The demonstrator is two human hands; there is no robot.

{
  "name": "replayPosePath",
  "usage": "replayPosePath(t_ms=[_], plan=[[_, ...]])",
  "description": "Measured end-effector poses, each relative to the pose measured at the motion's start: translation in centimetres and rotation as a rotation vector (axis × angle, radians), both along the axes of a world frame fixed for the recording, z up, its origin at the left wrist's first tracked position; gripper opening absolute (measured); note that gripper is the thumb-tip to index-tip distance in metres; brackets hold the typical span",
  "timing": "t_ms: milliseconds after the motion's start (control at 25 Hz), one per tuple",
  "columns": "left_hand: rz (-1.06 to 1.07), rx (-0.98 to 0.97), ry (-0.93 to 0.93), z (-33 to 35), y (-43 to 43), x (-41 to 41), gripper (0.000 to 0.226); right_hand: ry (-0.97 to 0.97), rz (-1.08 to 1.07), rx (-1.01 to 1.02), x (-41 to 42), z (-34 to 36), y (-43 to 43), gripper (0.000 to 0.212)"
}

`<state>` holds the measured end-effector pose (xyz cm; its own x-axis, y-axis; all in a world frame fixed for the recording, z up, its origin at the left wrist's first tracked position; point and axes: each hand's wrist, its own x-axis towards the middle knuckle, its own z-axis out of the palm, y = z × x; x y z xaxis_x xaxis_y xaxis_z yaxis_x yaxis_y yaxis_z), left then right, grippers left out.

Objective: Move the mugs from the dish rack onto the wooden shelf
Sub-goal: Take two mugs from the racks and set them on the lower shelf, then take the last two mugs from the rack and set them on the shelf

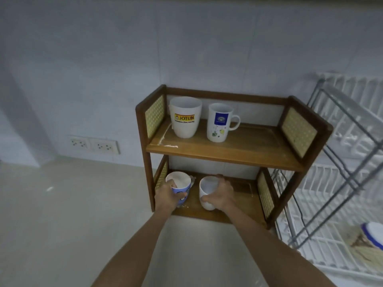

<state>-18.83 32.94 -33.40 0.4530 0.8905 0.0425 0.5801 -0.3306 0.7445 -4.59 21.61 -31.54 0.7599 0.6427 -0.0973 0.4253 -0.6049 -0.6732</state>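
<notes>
Both arms reach into the wooden shelf's [226, 157] bottom tier. The left hand [168, 194] is wrapped around a blue mug [182, 188], and the right hand [220, 193] grips a plain white mug [207, 191] just beside it. Above the hands, two more white mugs [219, 123] stand upright. Right of the hands stands the dish rack [339, 183].

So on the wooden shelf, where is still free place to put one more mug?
Top board: bare wood from the handled white mug to the right rattan panel. Bottom board: a free patch right of the right hand. The left side is crowded: Jotun cup above; below, left hand on the blue mug, right hand on the plain white mug.
</notes>
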Motion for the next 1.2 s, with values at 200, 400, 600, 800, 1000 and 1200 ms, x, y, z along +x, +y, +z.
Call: replayPosePath(t_ms=[200, 400, 600, 800, 1000, 1200], plan=[[0.019, -0.035, -0.062, -1.5, 1.6, 1.1, 0.033, -0.002, -0.026, -0.007, 0.4, -1.2, 2.2, 0.093], [0.020, 0.007, -0.027, -1.4, 1.6, 1.2, 0.032, 0.019, 0.009, -0.033, 0.7, -1.6, 2.6, 0.104], [-0.049, -0.021, -0.038, 0.2, -0.3, -0.2, 0.054, 0.028, 0.066, -0.062, -0.5, -0.4, 0.8, 0.115], [-0.171, 0.271, -0.170, 1.9, -7.8, -2.0, 0.038, -0.115, 0.135, 0.154, -4.0, 2.3, -8.5, 0.081], [-0.490, 0.468, -0.355, 3.3, -18.6, -1.5, 0.024, -0.164, 0.032, 0.490, -5.2, 4.4, -22.2, 0.038], [-0.931, 0.677, -0.517, 5.0, -27.9, 3.6, 0.021, -0.310, -0.199, 0.420, 3.4, 6.2, -32.4, 0.025]])
